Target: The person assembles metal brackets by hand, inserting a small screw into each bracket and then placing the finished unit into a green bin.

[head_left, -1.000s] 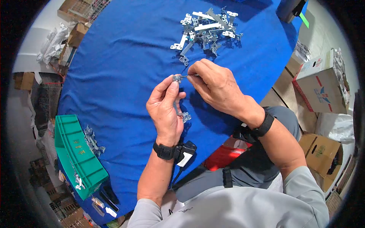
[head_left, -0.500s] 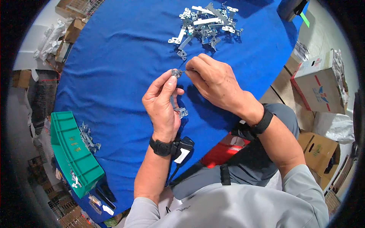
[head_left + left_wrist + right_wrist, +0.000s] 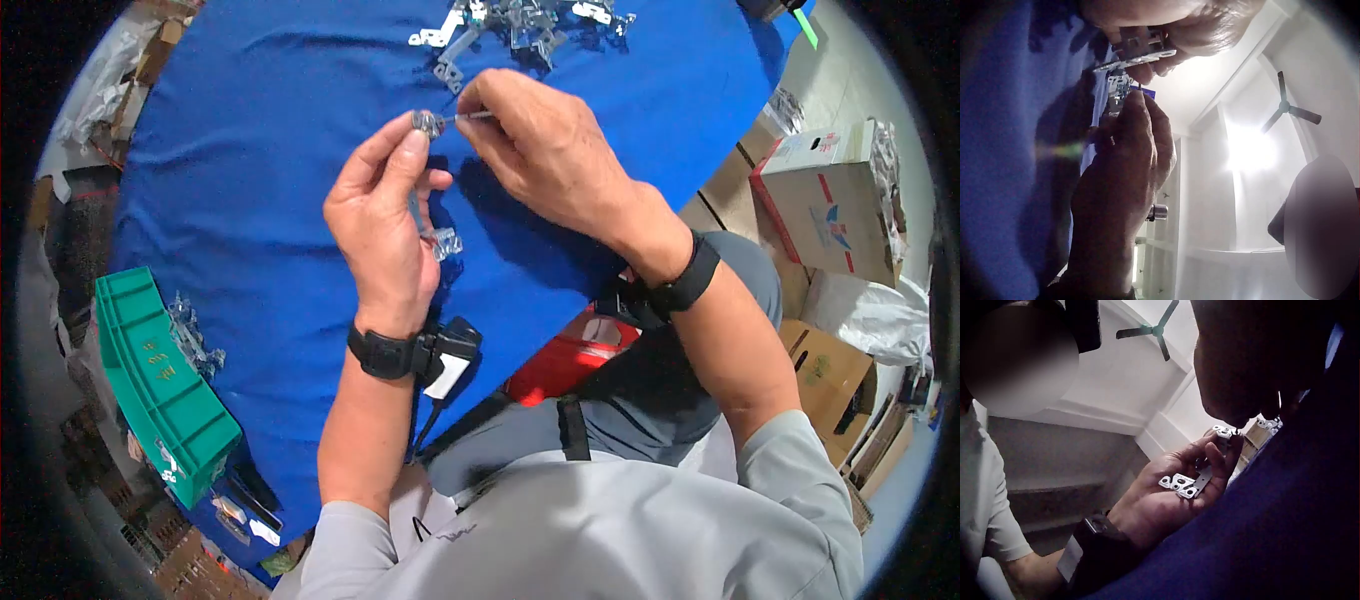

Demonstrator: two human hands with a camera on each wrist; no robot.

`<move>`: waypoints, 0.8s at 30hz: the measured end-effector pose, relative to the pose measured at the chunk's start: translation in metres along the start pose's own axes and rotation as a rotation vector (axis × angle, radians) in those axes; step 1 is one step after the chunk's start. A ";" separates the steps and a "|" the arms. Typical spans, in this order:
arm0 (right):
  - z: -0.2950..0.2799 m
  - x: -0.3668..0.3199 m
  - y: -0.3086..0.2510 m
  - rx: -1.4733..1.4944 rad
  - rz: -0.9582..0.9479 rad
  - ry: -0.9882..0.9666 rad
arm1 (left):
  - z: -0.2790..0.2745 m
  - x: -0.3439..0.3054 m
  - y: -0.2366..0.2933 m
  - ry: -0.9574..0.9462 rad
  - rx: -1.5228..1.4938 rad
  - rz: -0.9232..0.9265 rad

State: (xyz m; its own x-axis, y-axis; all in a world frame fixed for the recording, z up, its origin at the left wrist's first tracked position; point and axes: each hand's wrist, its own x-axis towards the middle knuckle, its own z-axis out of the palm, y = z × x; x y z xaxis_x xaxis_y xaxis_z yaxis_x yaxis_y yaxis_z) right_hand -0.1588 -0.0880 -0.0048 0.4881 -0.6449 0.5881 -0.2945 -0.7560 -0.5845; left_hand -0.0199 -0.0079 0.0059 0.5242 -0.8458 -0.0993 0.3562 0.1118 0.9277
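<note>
My left hand (image 3: 385, 225) grips a long, thin metal bracket (image 3: 445, 243) along its palm, with thumb and fingertips pinching the upper end. In the right wrist view, the bracket's lower plate (image 3: 1182, 485), pierced with holes, lies against the palm. My right hand (image 3: 555, 155) pinches a thin metal rod (image 3: 478, 116) between thumb and index finger, its tip right at the bracket's upper end. The fingers hide the rest of the rod, and I cannot tell what kind of tool it is. Both hands are above the blue cloth.
A pile of similar metal brackets (image 3: 530, 25) lies on the blue tablecloth (image 3: 250, 150) at the far side. On the left stands a green plastic bin (image 3: 165, 385), with more metal parts (image 3: 193, 338) beside it. Cardboard boxes (image 3: 835, 200) stand on the floor to the right.
The head view has shifted, so the hands, pile and green bin all appear farther left and the pile is partly cut off at the top. Both hands keep the same hold.
</note>
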 end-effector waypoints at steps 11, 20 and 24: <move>0.003 0.004 0.000 -0.050 -0.016 0.024 | -0.002 0.002 -0.003 -0.042 -0.010 0.060; -0.018 0.009 -0.009 -0.033 -0.031 -0.061 | 0.000 0.000 -0.002 -0.041 0.021 0.080; -0.020 0.008 -0.014 -0.124 -0.005 -0.108 | -0.001 0.001 -0.002 -0.055 -0.004 0.084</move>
State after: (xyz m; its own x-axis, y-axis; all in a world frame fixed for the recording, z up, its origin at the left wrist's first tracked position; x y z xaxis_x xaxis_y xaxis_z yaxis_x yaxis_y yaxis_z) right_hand -0.1669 -0.0851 0.0190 0.5735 -0.6305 0.5231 -0.3877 -0.7714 -0.5047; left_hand -0.0194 -0.0090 0.0038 0.5093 -0.8606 -0.0010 0.3158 0.1858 0.9305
